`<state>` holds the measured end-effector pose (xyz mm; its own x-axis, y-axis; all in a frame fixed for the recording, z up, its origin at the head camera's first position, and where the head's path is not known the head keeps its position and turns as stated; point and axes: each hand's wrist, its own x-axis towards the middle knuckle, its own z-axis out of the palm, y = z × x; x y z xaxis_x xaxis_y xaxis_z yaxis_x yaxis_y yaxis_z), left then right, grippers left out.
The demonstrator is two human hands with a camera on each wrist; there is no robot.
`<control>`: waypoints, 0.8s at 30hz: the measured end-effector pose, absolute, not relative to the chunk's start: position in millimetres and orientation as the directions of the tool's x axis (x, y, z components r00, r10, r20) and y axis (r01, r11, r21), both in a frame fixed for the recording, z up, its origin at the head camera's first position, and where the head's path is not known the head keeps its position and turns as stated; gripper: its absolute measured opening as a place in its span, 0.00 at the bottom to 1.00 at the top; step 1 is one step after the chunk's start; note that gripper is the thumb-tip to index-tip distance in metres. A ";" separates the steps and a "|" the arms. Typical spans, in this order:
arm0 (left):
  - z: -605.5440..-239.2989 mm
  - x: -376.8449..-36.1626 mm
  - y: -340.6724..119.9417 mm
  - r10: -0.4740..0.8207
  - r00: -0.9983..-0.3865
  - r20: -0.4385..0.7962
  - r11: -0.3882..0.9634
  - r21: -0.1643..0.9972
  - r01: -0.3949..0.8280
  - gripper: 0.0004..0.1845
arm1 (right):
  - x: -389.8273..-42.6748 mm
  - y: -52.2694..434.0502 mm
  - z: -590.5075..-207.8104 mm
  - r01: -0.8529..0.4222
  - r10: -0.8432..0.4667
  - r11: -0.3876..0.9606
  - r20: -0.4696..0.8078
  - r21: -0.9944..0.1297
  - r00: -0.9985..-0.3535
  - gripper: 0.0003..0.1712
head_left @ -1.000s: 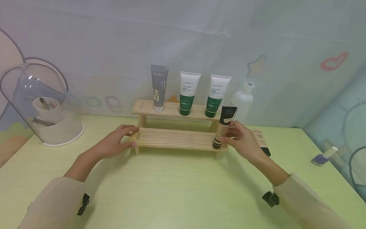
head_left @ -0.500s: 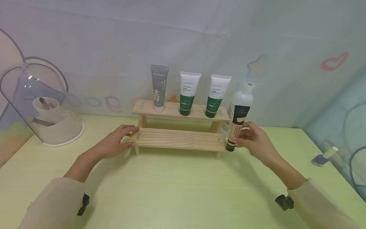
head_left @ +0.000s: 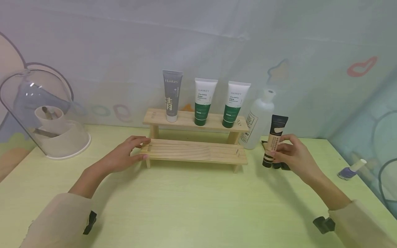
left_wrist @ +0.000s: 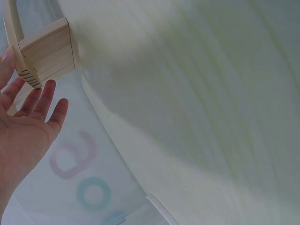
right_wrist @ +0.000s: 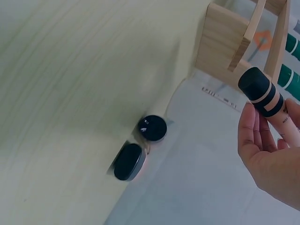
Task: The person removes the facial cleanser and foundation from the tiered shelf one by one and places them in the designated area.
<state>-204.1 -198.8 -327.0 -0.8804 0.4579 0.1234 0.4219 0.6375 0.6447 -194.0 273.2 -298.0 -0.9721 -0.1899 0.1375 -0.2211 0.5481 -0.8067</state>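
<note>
My right hand [head_left: 296, 156] pinches a beige-and-black BB cream tube [head_left: 273, 141] between thumb and fingers, black cap downward, to the right of a two-tier wooden shelf. In the right wrist view the tube's black cap [right_wrist: 255, 83] points toward the shelf end [right_wrist: 220, 40]. At the left end of the lower tier [head_left: 192, 151], my left hand [head_left: 125, 155] grips the board's end, thumb at the front edge and fingers at the back. On the upper tier [head_left: 186, 117] stand a grey tube [head_left: 172, 93] and two white-and-green tubes [head_left: 204, 103], caps down.
A white bottle [head_left: 257, 120] stands behind the shelf's right end. Two black-capped items [right_wrist: 152, 128] lie on the table, partly behind my right hand in the head view. Purple nail polish [head_left: 350, 170] lies far right; a clear-domed organizer [head_left: 68, 144] stands left.
My right hand has carried the BB cream tube from over the lower tier's right end out to the right, off the shelf. My left hand has stayed in place.
</note>
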 end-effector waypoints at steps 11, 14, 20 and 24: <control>-327.8 -204.0 -198.8 0.462 -0.878 0.128 0.635 0.643 0.428 0.29 | -191.7 312.1 -299.6 -0.243 -0.186 0.603 0.162 -0.760 -0.969 0.25; -328.4 -204.5 -198.9 0.463 -0.877 0.128 0.636 0.641 0.429 0.29 | -191.6 322.1 -300.8 -0.247 -0.186 0.614 0.167 -0.750 -0.968 0.24; -327.6 -204.0 -199.0 0.460 -0.880 0.118 0.639 0.644 0.421 0.29 | -193.1 338.7 -304.8 -0.176 -0.149 0.662 0.103 -0.729 -0.984 0.27; -327.5 -204.0 -198.6 0.460 -0.880 0.119 0.638 0.646 0.421 0.29 | -194.8 349.8 -309.3 -0.129 -0.122 0.683 0.062 -0.719 -0.991 0.29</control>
